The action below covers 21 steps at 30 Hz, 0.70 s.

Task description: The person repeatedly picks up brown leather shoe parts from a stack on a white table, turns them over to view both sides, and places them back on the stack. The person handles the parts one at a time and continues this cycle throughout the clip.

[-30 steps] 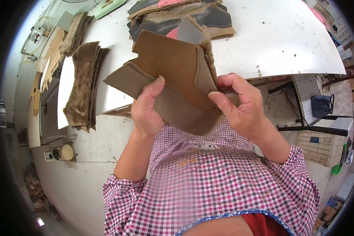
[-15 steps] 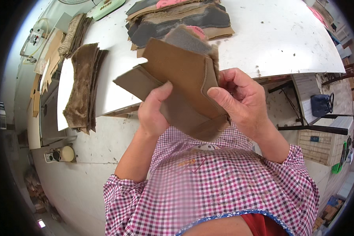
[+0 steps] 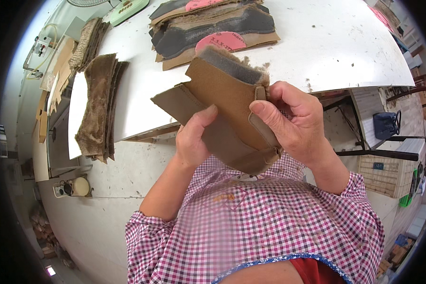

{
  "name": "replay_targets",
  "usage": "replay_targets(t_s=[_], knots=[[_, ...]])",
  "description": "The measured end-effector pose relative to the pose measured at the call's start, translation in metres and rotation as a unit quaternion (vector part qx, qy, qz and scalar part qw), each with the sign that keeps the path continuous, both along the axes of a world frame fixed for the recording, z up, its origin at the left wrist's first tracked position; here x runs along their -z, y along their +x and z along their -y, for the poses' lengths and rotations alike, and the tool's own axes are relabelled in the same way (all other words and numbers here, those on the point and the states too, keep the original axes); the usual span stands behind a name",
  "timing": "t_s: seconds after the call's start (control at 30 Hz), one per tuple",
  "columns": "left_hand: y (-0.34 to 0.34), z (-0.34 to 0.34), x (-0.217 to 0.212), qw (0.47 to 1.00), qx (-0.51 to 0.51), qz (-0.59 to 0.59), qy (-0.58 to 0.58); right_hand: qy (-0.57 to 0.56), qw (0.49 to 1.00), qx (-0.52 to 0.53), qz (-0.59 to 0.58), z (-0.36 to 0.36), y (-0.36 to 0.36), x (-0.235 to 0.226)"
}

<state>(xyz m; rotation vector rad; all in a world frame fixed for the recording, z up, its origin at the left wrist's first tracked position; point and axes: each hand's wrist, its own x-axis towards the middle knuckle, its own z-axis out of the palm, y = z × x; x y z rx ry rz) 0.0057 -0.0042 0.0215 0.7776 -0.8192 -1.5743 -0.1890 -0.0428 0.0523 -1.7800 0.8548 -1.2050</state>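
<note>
Both my hands hold up a sewn brown leather-like piece [image 3: 227, 102] in front of my chest. It has stitched seams, a grey padded lining and shaggy brown fur along its far edge. My left hand [image 3: 194, 135] grips the lower left side, thumb on the outer face and fingers hidden behind. My right hand [image 3: 293, 120] pinches the right edge by a seam, its thumb pressed on the near face. Beyond the piece, on the white table [image 3: 336, 52], lies a pile of similar cut pieces [image 3: 175, 40] in grey and tan, with a pink rounded label [image 3: 221, 41] on it.
Brown fur pieces [image 3: 95, 111] are stacked at the table's left edge, with a lighter fur stack [image 3: 86, 42] behind. A pale green device [image 3: 130, 10] stands at the far left. To the right are a dark blue bag [image 3: 386, 125] and a beige plastic crate [image 3: 381, 175].
The piece has shifted a little right and nearer to me in both hands, tilting so more of its grey lining and fur shows. The pink label behind is now more visible.
</note>
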Motion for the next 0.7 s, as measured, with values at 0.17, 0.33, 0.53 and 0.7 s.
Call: replay_targets(t_s=[0.17,0.33,0.53,0.7], knots=[[-0.004,-0.003,0.002,1.000,0.007,0.024,0.018,-0.149,0.988,-0.018,-0.024,0.006,-0.007,0.005],[-0.004,-0.002,0.002,0.999,0.014,0.042,0.017,-0.062,0.997,-0.049,-0.021,0.010,-0.009,0.006],[-0.004,0.002,-0.009,0.999,0.035,0.021,0.022,-0.018,0.998,-0.035,-0.052,0.012,-0.011,-0.008],[-0.004,0.004,0.000,0.994,0.047,-0.098,0.010,0.026,0.998,0.005,0.050,0.012,-0.006,-0.004]])
